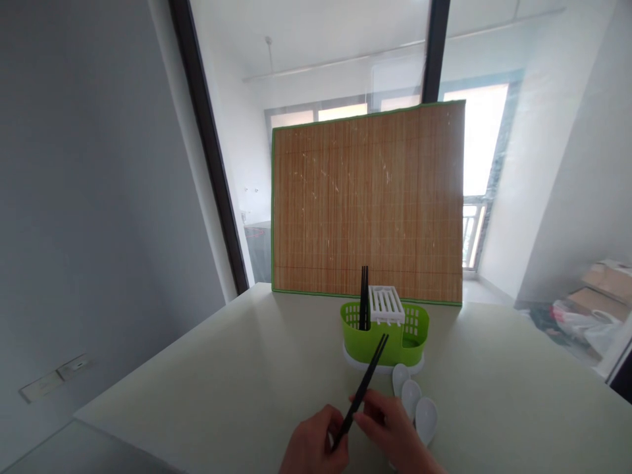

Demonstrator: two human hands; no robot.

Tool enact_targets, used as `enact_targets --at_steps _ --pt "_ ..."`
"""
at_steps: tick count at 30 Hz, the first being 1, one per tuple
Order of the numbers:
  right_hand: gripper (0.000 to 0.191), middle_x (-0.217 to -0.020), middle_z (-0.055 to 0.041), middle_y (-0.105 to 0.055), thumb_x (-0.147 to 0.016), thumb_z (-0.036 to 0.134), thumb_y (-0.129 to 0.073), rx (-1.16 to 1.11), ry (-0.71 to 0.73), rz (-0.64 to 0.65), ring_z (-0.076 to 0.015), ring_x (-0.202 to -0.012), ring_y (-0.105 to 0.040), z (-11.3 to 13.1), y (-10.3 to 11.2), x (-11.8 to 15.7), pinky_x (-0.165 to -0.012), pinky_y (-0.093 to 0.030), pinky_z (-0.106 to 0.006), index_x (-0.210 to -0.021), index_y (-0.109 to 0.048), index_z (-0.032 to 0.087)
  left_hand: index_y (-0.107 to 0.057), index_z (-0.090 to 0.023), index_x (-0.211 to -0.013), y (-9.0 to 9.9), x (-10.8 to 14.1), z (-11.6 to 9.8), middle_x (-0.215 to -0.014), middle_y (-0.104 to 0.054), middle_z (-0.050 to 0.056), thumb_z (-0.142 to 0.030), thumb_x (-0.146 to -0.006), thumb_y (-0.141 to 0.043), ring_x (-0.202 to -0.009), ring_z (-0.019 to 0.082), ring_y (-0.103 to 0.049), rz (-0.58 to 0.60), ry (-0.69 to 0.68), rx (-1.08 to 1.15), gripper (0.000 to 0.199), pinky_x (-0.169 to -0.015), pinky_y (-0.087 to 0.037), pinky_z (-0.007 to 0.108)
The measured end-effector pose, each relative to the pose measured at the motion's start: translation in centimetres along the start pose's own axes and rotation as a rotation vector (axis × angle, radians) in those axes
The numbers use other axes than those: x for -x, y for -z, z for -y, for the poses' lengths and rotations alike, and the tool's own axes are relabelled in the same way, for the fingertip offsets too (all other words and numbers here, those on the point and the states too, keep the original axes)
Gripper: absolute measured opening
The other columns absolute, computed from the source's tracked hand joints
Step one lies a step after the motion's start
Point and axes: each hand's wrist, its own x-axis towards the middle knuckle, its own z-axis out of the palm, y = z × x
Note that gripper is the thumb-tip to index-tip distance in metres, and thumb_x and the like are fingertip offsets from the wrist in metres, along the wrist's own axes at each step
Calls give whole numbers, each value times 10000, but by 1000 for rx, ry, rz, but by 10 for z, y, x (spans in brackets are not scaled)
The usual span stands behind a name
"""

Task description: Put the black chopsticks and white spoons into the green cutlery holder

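Near the table's front, my left hand [316,441] is closed around the lower end of a pair of black chopsticks [366,380]. My right hand [388,424] grips the same chopsticks a little higher up, between thumb and fingers. Their tips slant up and away, in front of a green cutlery holder [380,349] with a white base and a white slatted top piece [386,304]. More black chopsticks [364,299] stand upright in the holder's left compartment. Beside my right hand lie three white spoons [425,420], their handles partly hidden.
A bamboo mat [368,204] with green edging stands upright at the back of the pale table [207,388]. Behind it are glass panels with dark frames. A grey wall with a socket [73,367] is on the left; cardboard boxes [609,283] and bags lie at the far right.
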Motion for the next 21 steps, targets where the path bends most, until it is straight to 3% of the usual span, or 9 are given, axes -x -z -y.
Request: enact_targets --at_steps 4,8,14,21 --pt "275 -658 2 -588 -874 410 -478 -214 -43 -121 -136 -564 -528 5 5 -1 -505 -390 -220 -937 -619 183 -612 -168 -838 -30 -15 -20 -768 -646 30 -135 -748 -464 -621 113 -553 -96 -157 99 177 -605 -409 204" --pt "210 -743 -11 -614 -892 358 -466 -88 57 -181 -153 -657 -563 9 17 0 -603 -430 -238 -949 -596 203 -633 -172 -867 -44 -24 -21 -795 -653 34 -196 -792 -487 -620 109 -561 -51 -181 312 166 -578 -430 191" --pt "160 -690 6 -582 -877 320 -494 41 92 -197 -140 -612 -549 12 19 0 -567 -417 -226 -913 -596 202 -651 -182 -910 -46 -23 -4 -804 -651 22 -222 -789 -526 -637 103 -578 -19 -136 462 178 -565 -447 177" --pt "160 -824 -26 -582 -921 284 -435 87 249 -76 -151 -746 -567 17 17 4 -659 -424 -235 -957 -574 212 -655 -181 -853 -36 -21 -2 -788 -638 27 -244 -788 -524 -676 114 -584 5 -130 462 160 -572 -472 180"
